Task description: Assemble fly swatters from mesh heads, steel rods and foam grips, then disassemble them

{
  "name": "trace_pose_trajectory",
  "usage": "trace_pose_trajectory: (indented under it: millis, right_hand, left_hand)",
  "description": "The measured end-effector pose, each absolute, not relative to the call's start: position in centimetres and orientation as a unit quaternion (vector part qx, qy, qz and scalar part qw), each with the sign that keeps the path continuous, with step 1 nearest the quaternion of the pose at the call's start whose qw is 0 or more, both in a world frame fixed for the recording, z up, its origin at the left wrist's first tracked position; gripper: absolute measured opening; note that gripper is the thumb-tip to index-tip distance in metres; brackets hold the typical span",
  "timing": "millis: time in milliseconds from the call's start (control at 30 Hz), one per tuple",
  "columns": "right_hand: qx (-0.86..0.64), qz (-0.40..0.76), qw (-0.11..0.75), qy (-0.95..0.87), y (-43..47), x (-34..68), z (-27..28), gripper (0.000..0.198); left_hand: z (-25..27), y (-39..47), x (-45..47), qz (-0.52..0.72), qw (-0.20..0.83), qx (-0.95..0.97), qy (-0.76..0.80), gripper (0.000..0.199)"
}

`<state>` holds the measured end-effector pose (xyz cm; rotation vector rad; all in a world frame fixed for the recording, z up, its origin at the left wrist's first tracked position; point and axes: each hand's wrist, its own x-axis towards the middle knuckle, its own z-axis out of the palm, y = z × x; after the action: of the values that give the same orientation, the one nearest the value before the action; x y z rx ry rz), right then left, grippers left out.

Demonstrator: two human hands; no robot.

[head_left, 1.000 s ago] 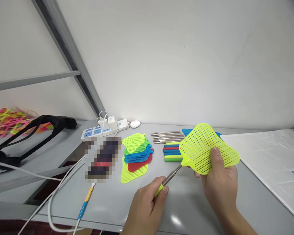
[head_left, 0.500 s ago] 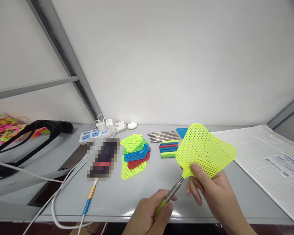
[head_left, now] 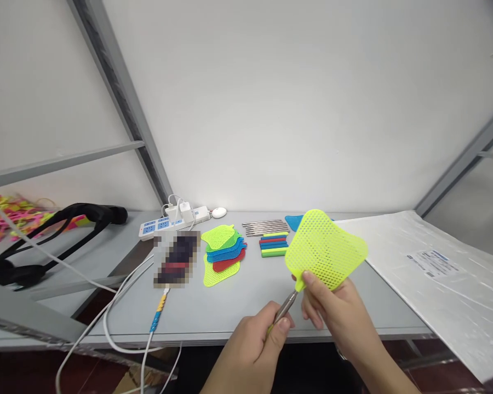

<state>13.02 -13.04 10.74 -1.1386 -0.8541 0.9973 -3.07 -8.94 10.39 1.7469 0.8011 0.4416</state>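
The left hand (head_left: 252,350) is clenched around the lower end of a yellow fly swatter (head_left: 322,253), thumb pressed on the metal rod (head_left: 285,305) just above its green grip. The right hand (head_left: 337,314) pinches the neck of the swatter's mesh head, thumb on the near face and the other fingers behind it (they are mostly hidden). The swatter is held in the air above the near edge of the grey table (head_left: 238,306), its head tilted up and toward the wall.

Taking the swatter as the landmark: just behind its head, on the table, lies a small stack of coloured handle grips (head_left: 273,244), with a row of metal rods (head_left: 265,226) behind those and a blue mesh head (head_left: 292,221) peeking out beside them. Further to the swatter's left lies a fanned pile of mesh heads (head_left: 222,253) in yellow, green, blue and red. Beyond that pile sits a blurred dark object (head_left: 176,260) with a cable plugged into its near end, and behind it a white power strip (head_left: 173,220) by the wall. To the swatter's right, a clear plastic-wrapped sheet (head_left: 443,279) covers the table. Far to the left rests a black handle (head_left: 61,224).
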Motion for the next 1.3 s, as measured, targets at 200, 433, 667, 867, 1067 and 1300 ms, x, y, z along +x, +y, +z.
trace_pose_trajectory:
  millis: [200,433,667,867,1067,1300]
  right_hand:
    - [-0.484,0.481,0.595,-0.425,-13.0,12.0,9.6,0.032]
    - [-0.508,0.391,0.65,-0.408,-13.8,11.2,8.1,0.028]
    - [-0.471,0.268,0.798,-0.264,-15.9,15.6,9.2,0.02]
    - [-0.439,0.24,0.834,-0.232,-18.0,17.3,10.5,0.022]
    - [-0.425,0.427,0.734,-0.312,-17.3,13.0,7.7,0.028]
    - [-0.402,0.461,0.761,-0.217,-16.0,11.7,7.4,0.035]
  left_hand:
    - [10.3,-9.9,-3.3,0.226,0.494,0.768,0.341,0.036]
    - [9.8,-10.0,-4.1,0.131,0.328,0.849,0.393,0.029]
    - [10.4,-9.9,-5.6,0.074,0.255,0.886,0.379,0.028]
    - [11.2,-10.5,-6.5,0.073,0.205,0.901,0.376,0.028]
    - [10.1,-11.2,-5.6,0.234,0.06,0.914,0.327,0.019]
    - [4.6,-12.9,-2.4,0.616,0.205,0.753,0.109,0.025]
